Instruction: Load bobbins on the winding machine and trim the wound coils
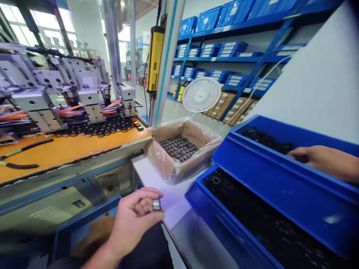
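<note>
Near the bottom middle, my left hand pinches a short, shiny metal cylinder between thumb and index finger. My right hand is down inside the upper blue bin, its fingers curled round a small black part whose shape is mostly hidden. Loose black parts lie in that bin beyond the fingertips. Below and in front is a lower blue bin, holding many more small black pieces.
An open, plastic-lined carton holds many small metal parts. On the orange bench at left are rows of black round pieces, pliers and a machine. Behind stand a white fan and shelves.
</note>
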Demonstrator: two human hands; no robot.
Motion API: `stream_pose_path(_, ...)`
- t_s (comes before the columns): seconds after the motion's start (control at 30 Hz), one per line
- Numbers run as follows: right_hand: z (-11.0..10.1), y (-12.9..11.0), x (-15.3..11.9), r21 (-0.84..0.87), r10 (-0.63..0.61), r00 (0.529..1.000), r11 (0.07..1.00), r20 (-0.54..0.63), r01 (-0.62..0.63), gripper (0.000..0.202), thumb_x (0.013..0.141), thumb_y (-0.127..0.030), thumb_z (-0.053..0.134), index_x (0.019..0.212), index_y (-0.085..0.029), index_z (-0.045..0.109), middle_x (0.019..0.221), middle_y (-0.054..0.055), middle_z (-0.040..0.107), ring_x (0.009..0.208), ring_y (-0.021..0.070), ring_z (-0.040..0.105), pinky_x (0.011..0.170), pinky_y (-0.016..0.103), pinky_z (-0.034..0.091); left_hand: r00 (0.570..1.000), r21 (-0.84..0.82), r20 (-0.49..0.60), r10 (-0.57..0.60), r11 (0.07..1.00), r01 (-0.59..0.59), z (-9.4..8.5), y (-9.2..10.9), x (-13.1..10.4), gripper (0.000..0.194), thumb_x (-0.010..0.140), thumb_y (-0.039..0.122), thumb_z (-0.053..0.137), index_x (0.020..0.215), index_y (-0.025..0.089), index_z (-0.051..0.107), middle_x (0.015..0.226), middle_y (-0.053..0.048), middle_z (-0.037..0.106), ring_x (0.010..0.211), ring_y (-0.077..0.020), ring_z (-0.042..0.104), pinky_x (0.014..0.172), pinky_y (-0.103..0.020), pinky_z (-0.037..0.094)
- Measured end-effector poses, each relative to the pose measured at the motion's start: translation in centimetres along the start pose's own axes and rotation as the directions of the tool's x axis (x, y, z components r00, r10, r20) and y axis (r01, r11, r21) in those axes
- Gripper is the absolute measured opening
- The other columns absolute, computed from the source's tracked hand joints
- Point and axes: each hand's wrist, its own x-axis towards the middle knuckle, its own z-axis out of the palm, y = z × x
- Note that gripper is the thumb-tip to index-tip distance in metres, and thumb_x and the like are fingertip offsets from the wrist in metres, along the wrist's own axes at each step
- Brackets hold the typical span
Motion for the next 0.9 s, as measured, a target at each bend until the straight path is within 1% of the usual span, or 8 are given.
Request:
stream_pose_path(0.1,-3.2,0.7,3.5,-0.186,0.059,0.982,0.982,0.181,-0.025,0.07,0.079,-0.066,0.051,0.052,-0.004,0.068,0.04,0.001,0.053,0.033,-0.0007,0.042,0.044,0.021,0.026,0.999,0.0,-0.053,-0.011,1.0,0.011,-0.5,0.2,0.0,0.028,0.063,0.011,0.087,0.088,0.019,0.078,0.094,-0.007,0.077,0.07,-0.0112,0.07,0.068,-0.019,0.059)
stream_pose_path(0.17,-4.4,-1.5,5.2,-0.282,0.081,0.985,0.959,0.155,-0.034,0.066,0.081,-0.063,0.056,0.065,-0.002,0.074,0.052,0.006,0.064,0.042,0.0048,0.054,0.047,0.023,0.033,0.998,-0.009,-0.06,-0.023,1.0,0.023,-0.5,0.3,0.1,0.03,0.064,0.01,0.087,0.091,0.019,0.079,0.093,-0.007,0.079,0.069,-0.0114,0.071,0.068,-0.018,0.059)
stream_pose_path(0.23,-4.5,-5.9,5.0,-0.367,0.048,0.999,0.93,0.023,-0.036,0.046,0.09,-0.048,0.061,0.088,-0.005,0.077,0.079,0.012,0.073,0.068,0.0135,0.069,0.06,0.025,0.047,0.999,-0.029,-0.033,-0.041,0.999,0.04,-0.2,0.4,0.1,0.031,0.064,0.009,0.086,0.092,0.019,0.079,0.095,-0.008,0.08,0.07,-0.0131,0.073,0.068,-0.018,0.061)
stream_pose_path(0.33,-2.6,-14.4,1.4,0.022,-0.218,0.964,0.976,0.149,0.218,0.01,0.093,-0.023,0.065,0.09,-0.016,0.072,0.087,0.007,0.073,0.078,0.0137,0.07,0.072,0.023,0.056,0.997,-0.037,0.029,-0.076,0.996,0.077,0.6,0.6,0.1,0.033,0.063,0.006,0.086,0.093,0.018,0.079,0.094,-0.008,0.08,0.073,-0.0155,0.075,0.07,-0.02,0.062)
stream_pose_path(0.47,1.5,-21.4,-3.8,0.59,-0.251,0.939,0.804,0.234,0.068,0.015,0.092,-0.007,0.056,0.101,-0.015,0.064,0.094,0.009,0.067,0.085,0.0136,0.067,0.073,0.022,0.059,0.98,0.032,0.137,-0.146,0.989,0.143,2.1,0.3,-0.3,0.035,0.062,0.003,0.085,0.092,0.019,0.079,0.087,-0.007,0.081,0.073,-0.0159,0.076,0.07,-0.019,0.062)
stream_pose_path(0.6,3.7,-21.9,-5.5,0.724,-0.238,0.94,0.69,0.244,-0.013,0.013,0.093,-0.01,0.056,0.103,-0.012,0.064,0.09,0.009,0.062,0.085,0.0141,0.062,0.072,0.025,0.057,0.952,0.012,0.239,-0.191,0.981,0.194,3.2,-0.6,-0.8,0.036,0.063,0.003,0.084,0.094,0.021,0.079,0.081,-0.005,0.081,0.072,-0.0158,0.076,0.069,-0.019,0.061)
stream_pose_path(0.77,3.6,-21.1,-5.8,0.743,-0.215,0.947,0.668,0.241,-0.038,0.015,0.094,-0.01,0.056,0.106,-0.013,0.065,0.089,0.008,0.063,0.084,0.0142,0.06,0.073,0.027,0.055,0.931,-0.074,0.275,-0.242,0.96,0.271,4.0,-1.7,-0.8,0.033,0.064,0.007,0.086,0.094,0.018,0.08,0.077,-0.006,0.08,0.07,-0.0164,0.075,0.07,-0.023,0.062)
stream_pose_path(0.9,3.4,-21.1,-6.0,0.754,-0.223,0.943,0.656,0.245,-0.041,0.015,0.092,-0.007,0.058,0.104,-0.012,0.066,0.09,0.009,0.064,0.084,0.0148,0.06,0.073,0.029,0.054,0.933,-0.139,0.277,-0.232,0.951,0.277,4.3,-1.8,-0.7,0.036,0.064,0.002,0.084,0.095,0.021,0.08,0.076,-0.004,0.08,0.067,-0.0125,0.075,0.065,-0.016,0.059)
